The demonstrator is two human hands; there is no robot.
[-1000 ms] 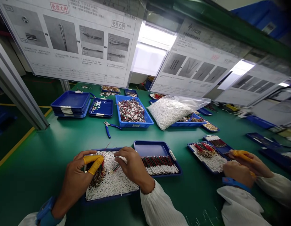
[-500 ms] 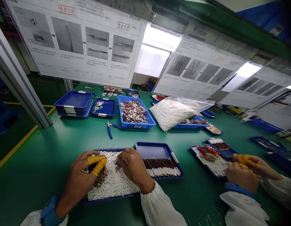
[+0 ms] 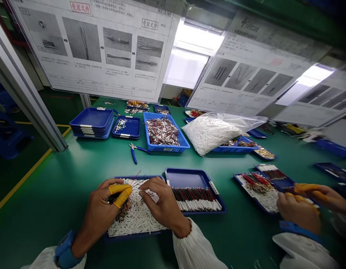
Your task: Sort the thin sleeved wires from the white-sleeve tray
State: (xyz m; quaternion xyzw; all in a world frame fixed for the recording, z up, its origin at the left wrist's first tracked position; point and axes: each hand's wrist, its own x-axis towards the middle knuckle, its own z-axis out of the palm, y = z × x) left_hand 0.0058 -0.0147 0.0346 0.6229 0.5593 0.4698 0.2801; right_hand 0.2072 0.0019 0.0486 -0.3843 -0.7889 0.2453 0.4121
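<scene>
My left hand [image 3: 105, 205], with yellow finger cots on thumb and forefinger, is closed on a bundle of thin wires [image 3: 122, 211]. Their metal-tipped ends hang below the palm, and a few red and dark strands rise past the fingertips. Close beside it, my right hand [image 3: 163, 203] pinches a small white tube [image 3: 139, 189] at the wire ends; the fingers partly cover it. Both hands are over a blue tray [image 3: 142, 236] filled with loose white tubes [image 3: 136, 220]. Touching its right side, another blue tray [image 3: 187, 176] holds a row of wires with white sleeves [image 3: 197, 198].
Blue-handled cutters [image 3: 134, 154] lie behind the trays. Further back are stacked trays [image 3: 91, 118], a bin of sleeved wires [image 3: 163, 131] and a bag of white tubes [image 3: 210, 134]. At right, a co-worker's hands [image 3: 302, 209] work beside another tray [image 3: 257, 201]. Instruction sheets [image 3: 105, 80] hang above.
My right hand's fingertips have moved up from the dark wires beside my left hand and now hold a white tube at the wire ends. The view has shifted slightly.
</scene>
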